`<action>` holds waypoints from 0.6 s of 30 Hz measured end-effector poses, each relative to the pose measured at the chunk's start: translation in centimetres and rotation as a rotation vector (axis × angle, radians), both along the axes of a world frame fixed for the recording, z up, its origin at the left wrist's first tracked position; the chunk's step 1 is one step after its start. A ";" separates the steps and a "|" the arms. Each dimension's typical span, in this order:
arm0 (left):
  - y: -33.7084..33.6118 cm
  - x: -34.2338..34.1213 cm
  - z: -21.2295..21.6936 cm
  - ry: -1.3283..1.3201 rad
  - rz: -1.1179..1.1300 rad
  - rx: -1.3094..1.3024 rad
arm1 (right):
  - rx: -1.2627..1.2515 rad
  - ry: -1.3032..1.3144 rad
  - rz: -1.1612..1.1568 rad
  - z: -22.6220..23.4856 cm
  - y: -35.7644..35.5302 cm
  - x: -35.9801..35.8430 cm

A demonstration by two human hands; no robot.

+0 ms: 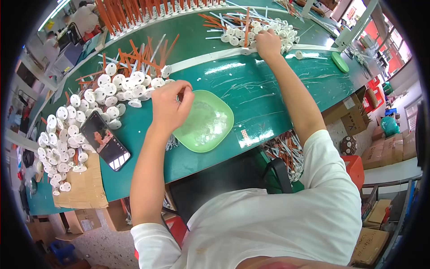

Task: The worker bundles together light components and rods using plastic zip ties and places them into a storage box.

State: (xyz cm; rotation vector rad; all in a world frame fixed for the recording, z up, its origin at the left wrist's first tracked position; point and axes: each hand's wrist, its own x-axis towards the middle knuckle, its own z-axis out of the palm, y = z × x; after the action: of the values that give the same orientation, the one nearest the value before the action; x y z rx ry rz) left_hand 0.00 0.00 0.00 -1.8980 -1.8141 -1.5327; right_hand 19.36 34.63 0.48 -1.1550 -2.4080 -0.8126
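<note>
My left hand (172,106) is held above the left rim of a green dish (200,104), its fingers curled in and closed. Whatever it might hold is too small or hidden to name. Out at the far right, my right hand (268,44) has its curled fingertips down at a heap of white round discs (280,30) with orange and white strips attached. What those fingers grip is hidden. An orange strip (247,27) stands up just left of that hand. Beyond my left hand lies another pile of white discs (109,88) on orange and white strips.
A phone (105,141) lies at the left beside more discs and a cardboard sheet (85,181). A pale raised strip (215,57) crosses the green table (251,103). Upright orange pieces (139,13) stand in rows at the back. A small green dish (340,62) is far right.
</note>
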 end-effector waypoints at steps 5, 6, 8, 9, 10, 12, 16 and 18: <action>-0.3 0.2 -0.3 0.044 -0.011 0.144 | 0.382 0.393 0.276 3.2 -2.9 0.9; -0.1 0.0 -0.2 0.047 0.000 0.143 | 0.380 0.397 0.286 4.8 -4.2 0.4; -0.4 0.1 -0.4 0.012 0.038 0.160 | 0.335 0.592 0.313 7.2 -8.0 -0.8; -0.4 0.4 -0.3 0.018 0.015 0.137 | 0.316 0.591 0.335 8.1 -9.2 -0.9; -0.4 0.6 0.0 0.026 0.005 0.107 | -0.084 0.894 0.533 8.6 -10.4 -1.3; 0.0 1.2 1.1 0.053 -0.166 0.127 | -0.584 1.171 0.715 8.0 -13.9 -2.7; -0.7 2.2 0.4 -0.045 -0.374 0.023 | -1.368 1.194 0.775 4.7 -17.8 -5.3; -0.4 3.0 -0.1 0.046 -0.406 0.043 | -1.541 1.387 0.687 3.5 -18.9 -6.4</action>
State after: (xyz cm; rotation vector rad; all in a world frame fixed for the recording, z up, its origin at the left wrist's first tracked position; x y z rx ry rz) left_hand 3.00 -0.40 -0.06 -2.3655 -1.4232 -1.6021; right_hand 12.97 15.68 3.96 -0.5642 -1.4950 1.7282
